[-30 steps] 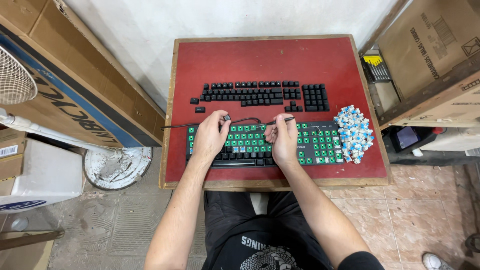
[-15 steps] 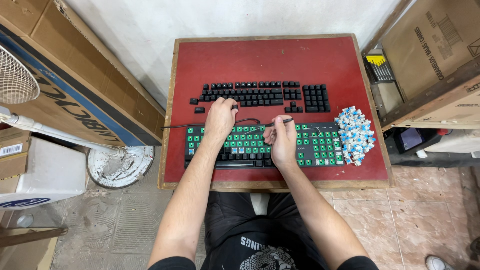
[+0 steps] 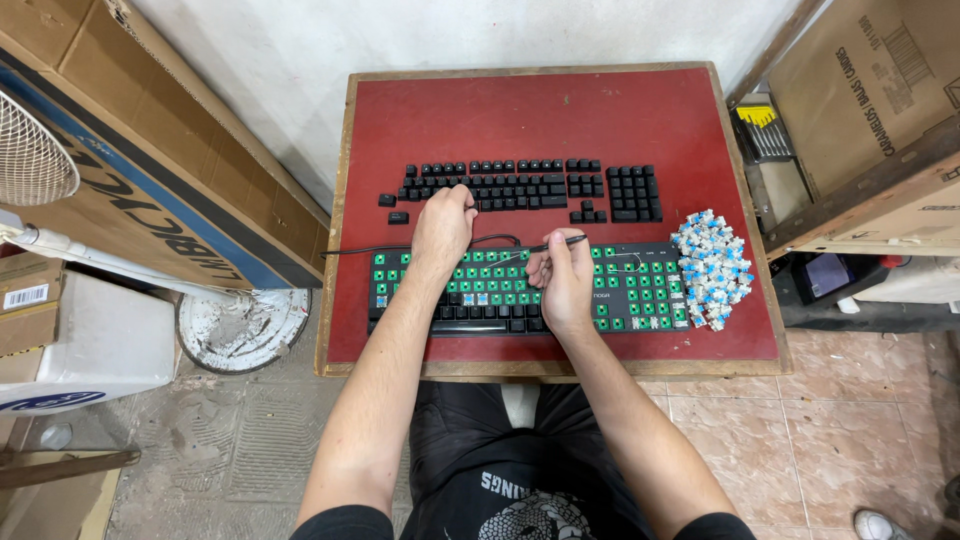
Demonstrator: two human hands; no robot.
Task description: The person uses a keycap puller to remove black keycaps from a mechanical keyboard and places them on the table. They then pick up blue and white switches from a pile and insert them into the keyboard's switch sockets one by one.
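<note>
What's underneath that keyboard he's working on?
The keyboard lies on a red tabletop, red showing all around it. What sits directly beneath it is hidden.

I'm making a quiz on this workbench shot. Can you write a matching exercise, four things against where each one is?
Things:
1. left hand
2. right hand
3. pile of blue-and-white switches
4. stripped keyboard

Places:
A. at the keyboard's right end
B. nearest the table's front edge
C. on the laid-out black keycaps
D. over the keyboard's middle, holding a thin black tool

Pairs: 1-C, 2-D, 3-A, 4-B
</note>
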